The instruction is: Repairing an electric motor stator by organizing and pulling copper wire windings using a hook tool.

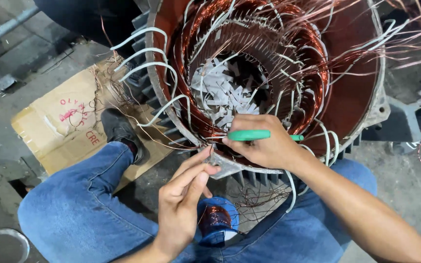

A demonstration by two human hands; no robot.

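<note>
Centrally, a large motor stator (269,73) packed with copper windings (249,29), tilted toward the lap for reach. At its near rim, right hand (264,146) clamped on a green-handled tool (249,135), tip hidden. Left hand (183,199), fingers (198,168) pinched together, apparently on thin wire. Below, a blue spool (218,219); leftward, cardboard (74,126).

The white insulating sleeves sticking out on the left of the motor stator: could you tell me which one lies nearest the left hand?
The lowest white sleeve, curving down toward the rim just above the left hand; the other three arch higher up the grey finned housing, farther away.
</note>
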